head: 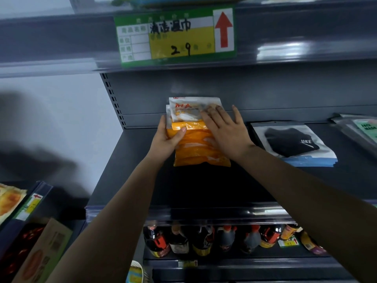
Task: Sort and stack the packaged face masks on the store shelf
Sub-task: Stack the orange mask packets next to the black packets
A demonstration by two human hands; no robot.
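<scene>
Dark grey store shelf (126,180) fills the view; all places below are given from the orange mask pack.

Orange mask pack (201,148) lies flat on the shelf board, toward the back panel. It looks like several orange-and-white packs stacked, a white-topped pack (191,105) with red lettering sticking out past its far end, edges not square yet.

Black mask pack (293,145), clear bag with blue strip at the near edge, lies flat to the right of the orange pack, apart from it, seemingly on top of similar packs; count not readable. Further right, at the frame edge, green-labelled mask packs (365,127), blurred, lying skewed.

Price tag (175,34), green and yellow with red arrow, hangs on the shelf edge above the orange pack. Sauce bottles (206,240) stand on the lower shelf, below it.

Right hand (224,129) lies flat, fingers spread straight, pressing on top of the orange pack. Left hand (169,137) grips its left edge, thumb curled over the top, fingers underneath.

Progress judgement: roughly midway or later. Three kinds already separated into own spots. Orange stack being squared up now. Left to do: align that stack, probably straighten the green-labelled packs on the far right.
</scene>
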